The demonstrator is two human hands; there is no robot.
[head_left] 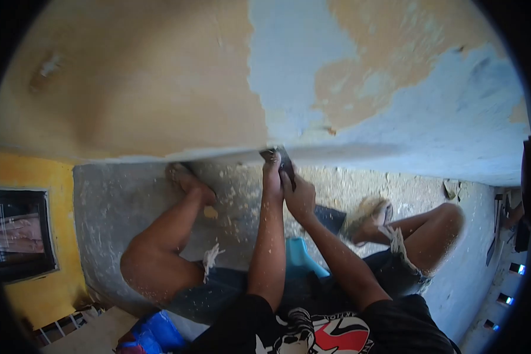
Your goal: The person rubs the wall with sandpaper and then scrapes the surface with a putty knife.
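Note:
A dark, flat-bladed scraper [285,160] lies against the foot of the wall [301,76], gripped by both hands. My left hand [271,172] is closed at the blade end, with pale flecks on it. Just behind and to the right, my right hand [301,197] wraps round the rear part of the tool, hiding most of its handle. Tan paint on the wall is broken by bare whitish-blue patches, one directly above the blade. Pale flakes cover the floor [236,203] under my hands and dot my forearms.
My bent legs spread to either side, bare feet by the wall. A turquoise plastic object [300,256] is between my thighs. A dark flat piece [330,218] lies right of my hands. At left is a yellow wall [65,206] with a dark-framed opening; a blue bundle [159,330] sits below.

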